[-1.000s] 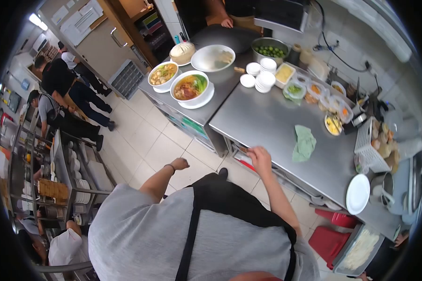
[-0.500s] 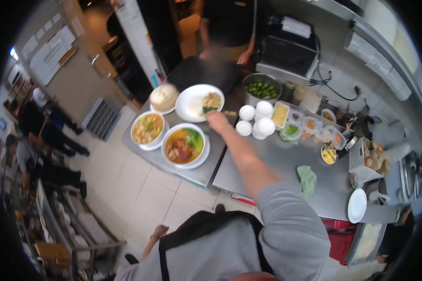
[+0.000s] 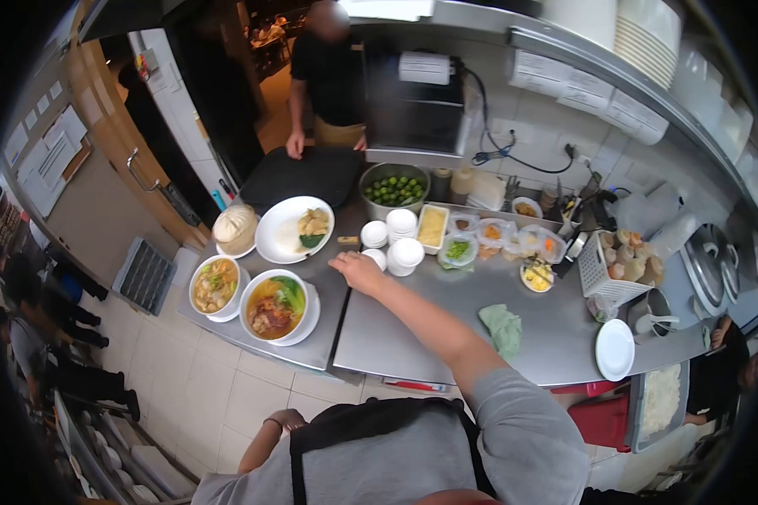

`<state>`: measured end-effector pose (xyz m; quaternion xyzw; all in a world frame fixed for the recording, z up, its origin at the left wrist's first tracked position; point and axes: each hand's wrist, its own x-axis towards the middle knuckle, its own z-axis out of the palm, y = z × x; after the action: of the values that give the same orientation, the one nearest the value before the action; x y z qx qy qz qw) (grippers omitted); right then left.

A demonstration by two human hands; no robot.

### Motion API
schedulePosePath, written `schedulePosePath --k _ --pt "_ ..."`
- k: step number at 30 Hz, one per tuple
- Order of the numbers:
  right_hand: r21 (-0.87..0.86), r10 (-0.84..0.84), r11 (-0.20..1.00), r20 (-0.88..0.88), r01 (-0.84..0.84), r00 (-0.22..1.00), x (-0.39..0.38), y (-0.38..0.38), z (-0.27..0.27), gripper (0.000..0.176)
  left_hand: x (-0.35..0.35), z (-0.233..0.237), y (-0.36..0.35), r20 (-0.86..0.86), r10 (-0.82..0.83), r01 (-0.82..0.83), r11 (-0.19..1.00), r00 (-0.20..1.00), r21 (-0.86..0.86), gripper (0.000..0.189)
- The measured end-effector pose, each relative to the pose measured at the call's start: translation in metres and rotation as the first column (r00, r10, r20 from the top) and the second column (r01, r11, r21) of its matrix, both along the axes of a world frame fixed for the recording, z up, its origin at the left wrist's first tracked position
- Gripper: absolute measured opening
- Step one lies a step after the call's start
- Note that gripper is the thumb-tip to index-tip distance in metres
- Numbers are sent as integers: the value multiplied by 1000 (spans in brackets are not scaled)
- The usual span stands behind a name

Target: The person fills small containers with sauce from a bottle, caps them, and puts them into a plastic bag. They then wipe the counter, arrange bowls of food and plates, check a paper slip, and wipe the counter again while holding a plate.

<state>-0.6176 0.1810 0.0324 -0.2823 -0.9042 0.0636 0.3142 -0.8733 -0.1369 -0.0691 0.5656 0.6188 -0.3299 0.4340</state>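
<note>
My right hand [image 3: 358, 271] is stretched over the steel counter, beside the white stacked cups [image 3: 404, 251]. Its fingers are loosely bent, and I see nothing in them. To its left stands a white oval plate [image 3: 271, 233] with rice, pale chunks of food and greens. Nearer me are a bowl of reddish-brown soup with leafy greens [image 3: 275, 305] and a bowl of yellowish soup [image 3: 215, 288], each on a saucer. A round steamer basket [image 3: 236, 227] stands behind them. My left hand [image 3: 286, 419] hangs low by my apron, its fingers mostly hidden.
A pot of green limes [image 3: 394, 189], a container of yellow food [image 3: 432, 227] and several small tubs line the back. A green cloth [image 3: 501, 328] and a white plate [image 3: 615, 349] lie rightward. Behind a black tray [image 3: 303, 178] stands a person [image 3: 328, 93].
My right hand has drawn back from the oval plate's edge to the counter by the cups. The view has turned toward the right. The plate and bowls stay put.
</note>
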Motion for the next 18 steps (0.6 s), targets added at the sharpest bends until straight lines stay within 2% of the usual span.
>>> schedulePosePath --k 2,3,4,5,6,7,8,10,11,12,14,16,17,18 --pt "-11 6 1000 -34 -7 999 44 -15 10 34 2 -60 36 324 -17 87 975 946 -204 28" --pt "-38 -39 999 -60 37 997 70 -26 16 32 22 -61 57 369 -38 141 956 929 -256 24" --pt "-67 -81 995 -85 75 993 97 -35 18 31 45 -51 78 388 213 -14 889 897 -457 28" --pt "-67 -140 988 -76 135 987 123 -43 15 29 83 -9 91 574 -120 285 936 810 -207 29" --pt "-68 -195 979 -67 191 978 151 -52 10 29 114 10 101 509 140 48 940 849 -338 32" --pt "-129 -240 964 -33 234 970 180 -62 7 28 145 39 114 564 93 73 962 820 -265 35" --pt "-186 -280 943 5 276 960 211 -72 3 27 179 72 122 612 90 29 983 786 -181 34" --pt "-222 -306 915 162 337 938 271 -88 -9 24 239 122 134 647 -246 110 964 722 243 17" --pt "-266 -299 893 250 362 921 296 -101 -7 23 256 111 145 723 -354 22 905 593 425 16" --pt "-306 -288 867 337 393 897 318 -118 -5 23 277 116 155 732 -354 -43 886 583 462 20" --pt "-243 -282 902 295 357 913 350 -149 -53 28 320 146 166 701 -281 -159 856 656 492 20" --pt "-239 -161 945 252 223 954 368 -171 -64 31 345 160 187 727 -354 -275 758 588 592 22" --pt "-235 -146 949 259 209 955 375 -177 -66 31 356 170 198 766 -336 -375 720 548 584 21" --pt "-435 -79 887 191 157 978 381 -183 -68 32 364 182 209 802 -321 -469 678 504 566 21"
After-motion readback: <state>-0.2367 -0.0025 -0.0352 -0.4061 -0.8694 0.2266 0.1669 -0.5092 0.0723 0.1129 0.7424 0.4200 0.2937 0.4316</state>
